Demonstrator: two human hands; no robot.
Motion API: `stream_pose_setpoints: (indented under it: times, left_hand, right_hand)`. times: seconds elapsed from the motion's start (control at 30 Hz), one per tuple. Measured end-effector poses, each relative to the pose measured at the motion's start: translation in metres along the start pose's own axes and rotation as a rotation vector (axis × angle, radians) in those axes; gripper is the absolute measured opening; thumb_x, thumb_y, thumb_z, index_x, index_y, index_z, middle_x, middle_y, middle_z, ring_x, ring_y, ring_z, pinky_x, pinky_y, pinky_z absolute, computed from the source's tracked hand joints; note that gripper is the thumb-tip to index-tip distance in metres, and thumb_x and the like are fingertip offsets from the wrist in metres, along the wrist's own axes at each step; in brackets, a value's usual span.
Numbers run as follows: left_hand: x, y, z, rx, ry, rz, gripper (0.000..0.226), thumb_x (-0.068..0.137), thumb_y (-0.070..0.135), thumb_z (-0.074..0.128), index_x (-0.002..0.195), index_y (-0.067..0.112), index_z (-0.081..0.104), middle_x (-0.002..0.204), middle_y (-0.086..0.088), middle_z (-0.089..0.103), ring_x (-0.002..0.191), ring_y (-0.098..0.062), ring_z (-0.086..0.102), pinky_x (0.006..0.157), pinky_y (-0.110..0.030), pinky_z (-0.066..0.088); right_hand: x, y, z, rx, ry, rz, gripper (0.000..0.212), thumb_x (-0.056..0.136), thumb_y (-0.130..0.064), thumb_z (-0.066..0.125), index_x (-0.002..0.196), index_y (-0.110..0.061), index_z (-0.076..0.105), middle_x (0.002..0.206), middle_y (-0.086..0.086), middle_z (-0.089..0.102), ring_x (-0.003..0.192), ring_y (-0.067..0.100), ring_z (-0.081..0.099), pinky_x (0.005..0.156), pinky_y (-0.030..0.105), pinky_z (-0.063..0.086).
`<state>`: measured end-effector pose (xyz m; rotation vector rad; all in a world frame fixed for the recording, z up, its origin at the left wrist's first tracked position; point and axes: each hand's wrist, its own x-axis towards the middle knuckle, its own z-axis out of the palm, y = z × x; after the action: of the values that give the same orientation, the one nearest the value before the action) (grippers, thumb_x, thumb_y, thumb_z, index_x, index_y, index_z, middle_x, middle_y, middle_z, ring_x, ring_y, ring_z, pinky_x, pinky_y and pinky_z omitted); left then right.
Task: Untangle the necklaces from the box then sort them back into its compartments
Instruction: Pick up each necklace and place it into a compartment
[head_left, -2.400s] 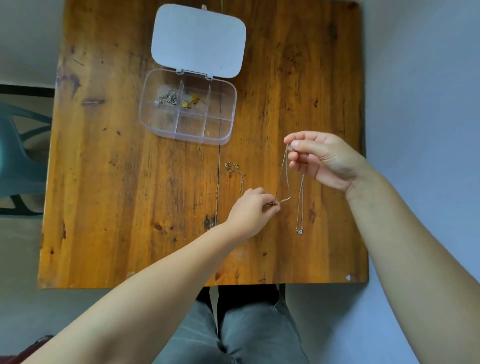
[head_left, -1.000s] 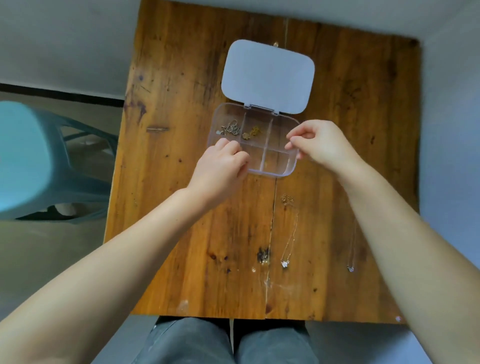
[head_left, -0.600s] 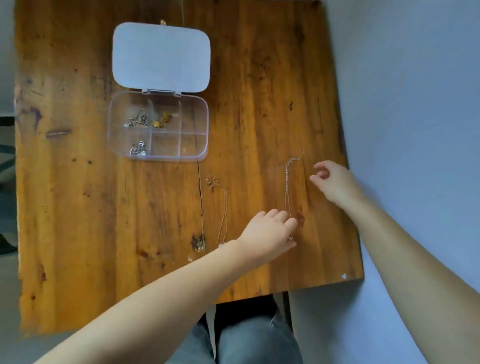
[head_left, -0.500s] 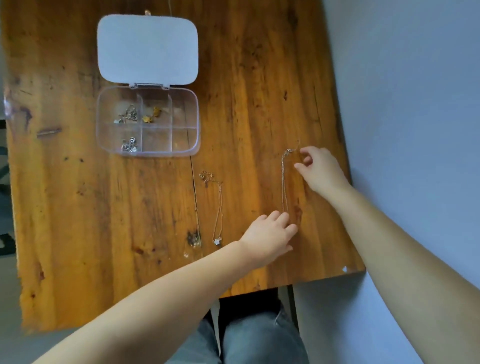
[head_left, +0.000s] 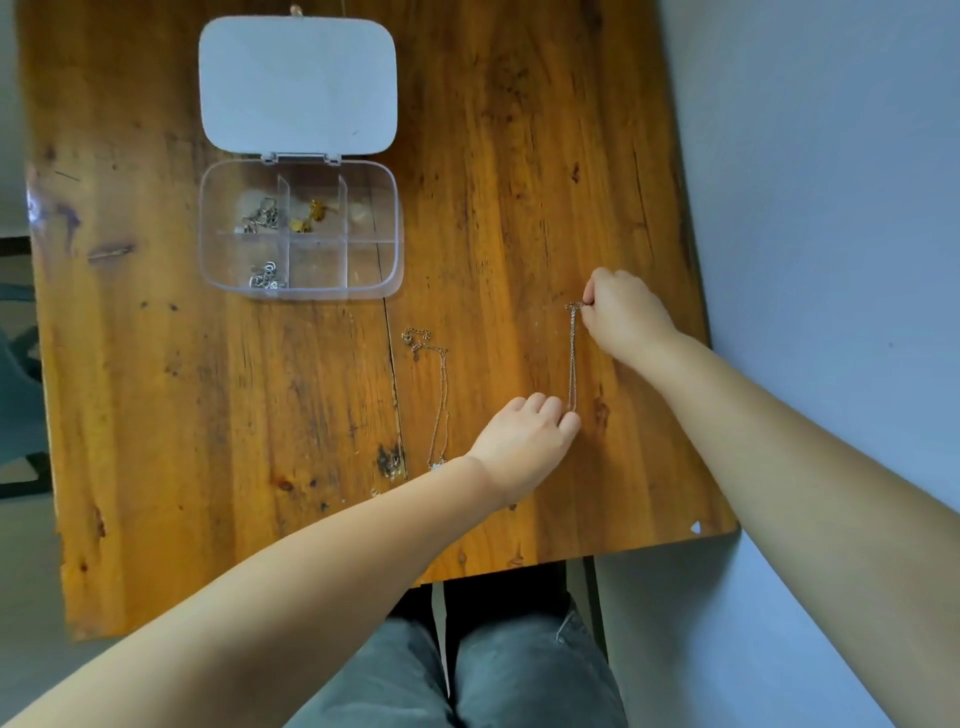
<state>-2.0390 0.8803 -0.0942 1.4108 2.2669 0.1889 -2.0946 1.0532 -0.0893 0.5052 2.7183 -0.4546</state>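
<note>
Right hand (head_left: 626, 317) pinches the top end of the thin chain (head_left: 572, 358) lying stretched on the wooden table (head_left: 519, 156); left hand (head_left: 524, 441), fingers curled, grips its lower end at six o'clock. A second necklace (head_left: 440, 395) lies at nine o'clock of the chain. Up at eleven o'clock, the open clear box (head_left: 301, 231) holds three small bundles in separate compartments.
</note>
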Motion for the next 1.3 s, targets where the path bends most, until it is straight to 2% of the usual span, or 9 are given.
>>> stream_pose_setpoints:
  times: [0.17, 0.3, 0.4, 0.53, 0.67, 0.8, 1.0, 1.13, 1.3]
  left_hand:
    - [-0.005, -0.010, -0.004, 0.058, 0.020, -0.011, 0.039, 0.082, 0.003, 0.062, 0.116, 0.004, 0.043, 0.101, -0.013, 0.057, 0.085, -0.026, 0.051, 0.071, -0.033, 0.041]
    - [-0.013, -0.022, 0.006, 0.065, 0.105, -0.024, 0.054, 0.081, 0.007, 0.065, 0.126, 0.004, 0.036, 0.104, -0.013, 0.061, 0.090, -0.029, 0.054, 0.077, -0.037, 0.042]
    - [-0.017, -0.028, 0.007, -0.187, 0.170, -0.207, 0.049, 0.092, 0.005, 0.048, 0.137, 0.007, 0.027, 0.115, -0.012, 0.061, 0.104, -0.029, 0.054, 0.090, -0.038, 0.040]
    - [-0.029, -0.036, -0.006, -0.581, 0.280, -0.383, 0.042, 0.094, 0.007, 0.042, 0.134, 0.014, 0.035, 0.109, -0.009, 0.061, 0.099, -0.026, 0.056, 0.083, -0.033, 0.049]
    - [-0.048, -0.048, -0.027, -0.711, 0.387, -0.354, 0.033, 0.089, 0.006, 0.054, 0.120, 0.014, 0.049, 0.098, 0.000, 0.058, 0.092, -0.014, 0.054, 0.080, -0.026, 0.049]
    - [-0.071, -0.073, -0.055, -0.989, 0.419, -0.501, 0.050, 0.088, 0.010, 0.054, 0.133, 0.022, 0.036, 0.081, 0.007, 0.053, 0.073, -0.005, 0.053, 0.065, -0.009, 0.043]
    - [-0.092, -0.120, -0.090, -0.874, 0.511, -0.487, 0.021, 0.086, 0.006, 0.054, 0.082, 0.021, 0.069, 0.083, 0.004, 0.056, 0.073, -0.002, 0.050, 0.066, -0.004, 0.035]
    - [-0.097, -0.160, -0.109, -0.851, 0.680, -0.564, 0.017, 0.085, 0.006, 0.057, 0.086, 0.015, 0.071, 0.088, 0.003, 0.063, 0.079, -0.004, 0.055, 0.071, -0.002, 0.038]
    - [-0.097, -0.211, -0.114, -0.630, 0.600, -0.609, 0.016, 0.086, 0.011, 0.056, 0.089, 0.014, 0.072, 0.094, -0.001, 0.071, 0.090, -0.018, 0.059, 0.081, -0.028, 0.044]
  right_hand:
    - [-0.005, -0.011, -0.014, 0.003, -0.206, 0.109, 0.016, 0.088, -0.015, 0.056, 0.092, -0.002, 0.065, 0.091, 0.014, 0.065, 0.082, 0.031, 0.062, 0.066, 0.030, 0.043]
    - [-0.019, -0.024, -0.049, 0.598, -0.468, 0.214, 0.012, 0.086, -0.014, 0.060, 0.076, -0.011, 0.068, 0.073, 0.005, 0.061, 0.063, 0.013, 0.058, 0.055, 0.021, 0.050]
    - [-0.036, -0.030, -0.084, 0.900, -0.519, 0.040, 0.016, 0.087, -0.017, 0.062, 0.075, -0.022, 0.071, 0.085, -0.002, 0.070, 0.085, 0.011, 0.066, 0.066, 0.019, 0.056]
    - [-0.052, -0.050, -0.102, 1.042, -0.615, -0.111, 0.016, 0.092, -0.016, 0.055, 0.084, -0.018, 0.069, 0.113, 0.005, 0.071, 0.110, 0.015, 0.064, 0.090, 0.027, 0.053]
    - [-0.057, -0.080, -0.106, 1.197, -0.595, -0.075, 0.017, 0.098, -0.012, 0.043, 0.087, -0.013, 0.056, 0.095, 0.007, 0.075, 0.098, 0.023, 0.070, 0.086, 0.032, 0.056]
    - [-0.053, -0.124, -0.129, 1.422, -0.533, -0.176, 0.015, 0.098, -0.012, 0.042, 0.090, -0.016, 0.054, 0.075, 0.000, 0.071, 0.078, 0.016, 0.071, 0.089, 0.043, 0.055]
    - [-0.040, -0.198, -0.157, 1.815, -0.612, -0.213, 0.014, 0.098, -0.014, 0.041, 0.087, -0.017, 0.048, 0.063, -0.007, 0.061, 0.061, 0.006, 0.063, 0.081, 0.045, 0.056]
    - [-0.027, -0.239, -0.156, 1.862, -0.523, -0.166, 0.017, 0.099, -0.012, 0.042, 0.084, -0.015, 0.050, 0.061, -0.005, 0.061, 0.059, 0.009, 0.064, 0.081, 0.048, 0.056]
    - [-0.010, -0.268, -0.130, 1.800, -0.402, -0.024, 0.016, 0.098, -0.010, 0.046, 0.084, -0.015, 0.051, 0.061, -0.004, 0.063, 0.061, 0.010, 0.065, 0.086, 0.049, 0.055]
